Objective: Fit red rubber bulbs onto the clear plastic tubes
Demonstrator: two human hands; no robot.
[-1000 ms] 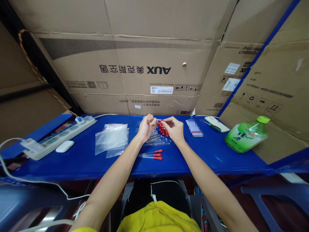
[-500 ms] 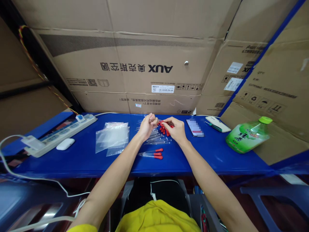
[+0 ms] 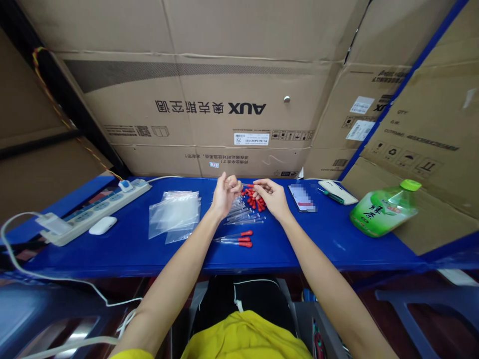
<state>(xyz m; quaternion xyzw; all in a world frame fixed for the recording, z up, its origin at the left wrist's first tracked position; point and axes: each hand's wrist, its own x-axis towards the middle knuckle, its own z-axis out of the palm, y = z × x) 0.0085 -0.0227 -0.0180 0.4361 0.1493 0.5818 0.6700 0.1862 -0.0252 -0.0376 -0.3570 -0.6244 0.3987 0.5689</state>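
My left hand [image 3: 224, 193] and my right hand [image 3: 272, 195] are raised just above a heap of clear glass droppers with red rubber bulbs [image 3: 250, 208] on the blue bench [image 3: 123, 244]. Both hands pinch one dropper [image 3: 247, 186] held level between them, the left at its glass end and the right at its red bulb end. Three finished-looking droppers [image 3: 236, 240] lie side by side nearer to me. A stack of clear plastic bags [image 3: 173, 213] lies left of my left hand.
A white power strip [image 3: 98, 207] and a white earbud case [image 3: 102, 225] sit at the left. A phone [image 3: 302, 198], a white device with a pen [image 3: 337, 192] and a green drink bottle [image 3: 381, 209] lie at the right. Cardboard boxes [image 3: 224, 99] wall in the back.
Both hands have lifted slightly and moved a little apart, drawing the single dropper out level between them. The rest of the bench looks unchanged.
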